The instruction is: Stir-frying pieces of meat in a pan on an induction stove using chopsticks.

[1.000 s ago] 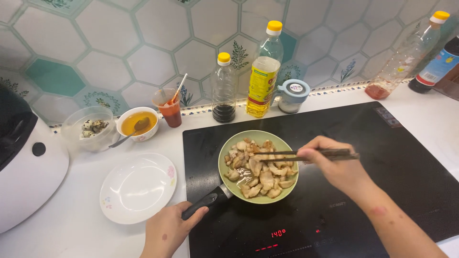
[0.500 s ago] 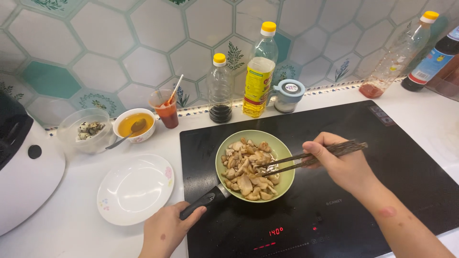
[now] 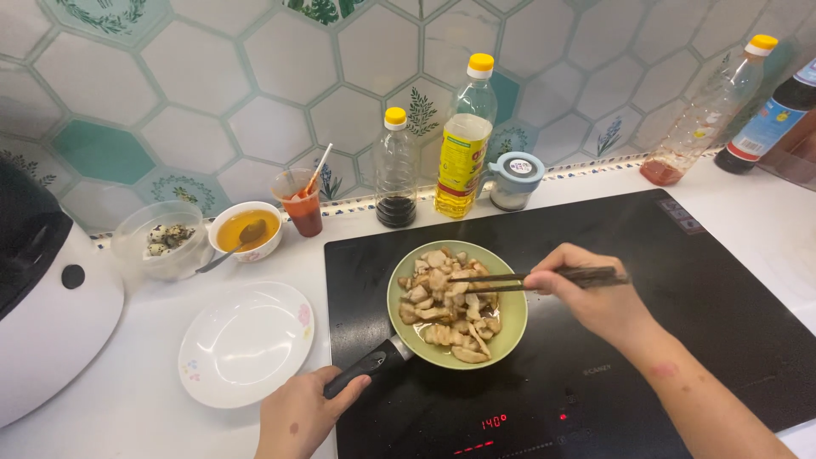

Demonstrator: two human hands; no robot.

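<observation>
The meat pieces [image 3: 450, 306] sit pale in the green pan [image 3: 510, 336] on the lit cooktop [image 3: 646, 357], likely mid-fry, left hand [image 3: 297, 416] clenched on the pan handle [image 3: 367, 367], right hand [image 3: 595, 293] pinching chopsticks [image 3: 510, 279] over the pan, the white plate [image 3: 246, 344] left of the pan bare.

white appliance [image 3: 42, 323]: cut off left | left hand [image 3: 297, 416]: wrist cut off below

A home kitchen: induction hob [image 3: 680, 340], tiled backsplash [image 3: 170, 102], oil bottle [image 3: 463, 140], frying pan [image 3: 510, 327].
</observation>
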